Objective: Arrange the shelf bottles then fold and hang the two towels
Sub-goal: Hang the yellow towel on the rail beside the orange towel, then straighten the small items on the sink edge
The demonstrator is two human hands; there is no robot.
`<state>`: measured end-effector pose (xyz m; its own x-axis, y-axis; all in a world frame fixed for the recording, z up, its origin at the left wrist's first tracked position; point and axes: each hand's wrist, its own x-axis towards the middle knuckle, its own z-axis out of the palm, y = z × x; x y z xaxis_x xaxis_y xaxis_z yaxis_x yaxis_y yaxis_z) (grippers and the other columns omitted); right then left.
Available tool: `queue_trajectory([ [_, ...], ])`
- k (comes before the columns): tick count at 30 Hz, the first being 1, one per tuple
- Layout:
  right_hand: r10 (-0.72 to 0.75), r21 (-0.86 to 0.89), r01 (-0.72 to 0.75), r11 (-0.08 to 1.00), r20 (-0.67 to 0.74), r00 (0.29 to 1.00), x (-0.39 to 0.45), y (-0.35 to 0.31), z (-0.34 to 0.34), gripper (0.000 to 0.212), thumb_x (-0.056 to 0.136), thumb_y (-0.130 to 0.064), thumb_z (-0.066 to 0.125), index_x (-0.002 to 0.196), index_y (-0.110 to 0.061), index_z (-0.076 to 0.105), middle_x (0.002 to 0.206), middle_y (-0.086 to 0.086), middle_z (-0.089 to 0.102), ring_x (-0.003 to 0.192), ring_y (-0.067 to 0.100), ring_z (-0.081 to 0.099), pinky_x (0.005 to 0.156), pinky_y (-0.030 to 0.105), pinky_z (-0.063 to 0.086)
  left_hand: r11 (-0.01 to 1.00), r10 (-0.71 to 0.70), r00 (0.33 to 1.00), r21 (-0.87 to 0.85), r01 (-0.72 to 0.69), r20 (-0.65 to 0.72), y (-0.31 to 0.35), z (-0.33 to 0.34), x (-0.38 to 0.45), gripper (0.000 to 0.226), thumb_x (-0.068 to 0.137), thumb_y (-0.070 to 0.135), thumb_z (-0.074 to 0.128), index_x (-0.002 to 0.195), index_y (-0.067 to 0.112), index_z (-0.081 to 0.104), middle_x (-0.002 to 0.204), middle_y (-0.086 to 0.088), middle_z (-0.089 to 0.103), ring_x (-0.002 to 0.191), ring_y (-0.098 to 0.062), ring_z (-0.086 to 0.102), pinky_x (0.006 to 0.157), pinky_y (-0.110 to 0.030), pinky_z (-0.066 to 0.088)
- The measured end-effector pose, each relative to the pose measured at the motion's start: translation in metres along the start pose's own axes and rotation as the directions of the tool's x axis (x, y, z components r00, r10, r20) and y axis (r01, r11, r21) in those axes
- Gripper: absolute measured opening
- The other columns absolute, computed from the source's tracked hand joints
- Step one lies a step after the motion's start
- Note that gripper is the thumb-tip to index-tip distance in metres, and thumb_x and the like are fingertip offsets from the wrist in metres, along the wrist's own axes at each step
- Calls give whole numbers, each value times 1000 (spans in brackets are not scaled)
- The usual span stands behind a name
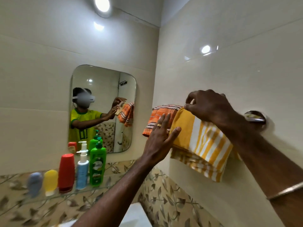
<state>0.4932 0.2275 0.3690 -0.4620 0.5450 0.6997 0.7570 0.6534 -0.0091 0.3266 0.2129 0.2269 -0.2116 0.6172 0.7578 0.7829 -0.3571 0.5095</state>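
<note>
Right hand: pinching the top edge of the yellow towel between thumb and fingers, at the rail, arm reaching in from the near right.
Left hand: fingers straight and spread, palm lying flat against the left end of the yellow towel; fingertips overlapping the orange towel; gripping nothing.
Yellow towel: folded, hanging over the rail on the right wall, yellow and white stripes showing, lower layers hanging below the front fold.
Orange towel: folded, hanging on the same rail just left of the yellow towel, the two touching.
Rail: only its right mount is showing, beyond the right wrist.
Shelf: glass, sitting under the mirror on the left wall.
Bottles, left to right on the shelf: blue tube, yellow tube, red bottle, white pump, green pump; standing in one row, rising in height toward the right.
Mirror: reflecting the person, both hands and the orange towel.
Lamp: glowing at the top of the far wall.
</note>
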Motion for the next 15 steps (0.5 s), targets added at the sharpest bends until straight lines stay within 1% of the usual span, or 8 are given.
queue_trajectory([
  [2, -55, 62, 55, 997, -8, 998, -1, -33, 16, 26, 91, -50, 58, 107, -34, 70, 114, -1, 73, 113, 25, 63, 100, 45, 43, 997, -6, 999, 75, 9, -46, -13, -16, -10, 79, 88, 79, 28, 156, 43, 8, 167, 5, 11, 152, -20, 19, 117, -54, 30],
  [4, -91, 129, 89, 988, 11, 996, -5, -67, 38, 26, 91, -48, 57, 108, -33, 71, 114, 0, 73, 111, 26, 65, 97, 43, 47, 989, -8, 997, 148, 20, -82, -30, -38, -24, 75, 95, 70, 31, 158, 35, 11, 167, 2, 13, 153, -18, 15, 121, -51, 24],
  [6, -140, 190, 131, 973, 36, 990, -8, -96, 65, 26, 93, -43, 54, 109, -32, 71, 114, 3, 74, 105, 27, 67, 92, 43, 52, 980, -40, 992, 188, 62, -117, -50, -63, -40, 74, 97, 66, 34, 158, 31, 13, 167, 1, 15, 153, -16, 16, 123, -48, 22],
  [8, -170, 236, 143, 961, 95, 981, -12, -127, 95, 26, 94, -38, 51, 111, -31, 70, 114, 3, 74, 100, 27, 69, 86, 42, 56, 966, -103, 980, 219, 140, -171, -75, -92, -59, 76, 95, 67, 35, 158, 28, 17, 166, 0, 19, 152, -17, 19, 122, -47, 23],
  [11, -195, 234, 147, 961, 198, 961, -20, -173, 143, 26, 95, -36, 52, 114, -30, 69, 115, 5, 73, 106, 31, 67, 86, 41, 55, 930, -193, 953, 267, 254, -233, -116, -137, -96, 81, 92, 70, 33, 157, 23, 23, 164, -3, 24, 151, -17, 22, 121, -46, 24],
  [13, -232, 250, 163, 954, 281, 931, -30, -208, 179, 25, 95, -37, 53, 113, -29, 69, 113, 5, 73, 103, 31, 67, 86, 41, 55, 901, -260, 933, 284, 328, -250, -150, -166, -126, 82, 91, 70, 35, 156, 21, 26, 163, -4, 28, 150, -19, 25, 121, -44, 26],
  [15, -264, 273, 169, 947, 362, 894, -43, -240, 215, 24, 94, -38, 55, 108, -27, 70, 109, 5, 73, 97, 29, 67, 82, 39, 56, 873, -311, 915, 304, 382, -257, -183, -191, -156, 82, 90, 71, 36, 155, 21, 29, 161, -5, 33, 147, -21, 32, 118, -44, 31],
])
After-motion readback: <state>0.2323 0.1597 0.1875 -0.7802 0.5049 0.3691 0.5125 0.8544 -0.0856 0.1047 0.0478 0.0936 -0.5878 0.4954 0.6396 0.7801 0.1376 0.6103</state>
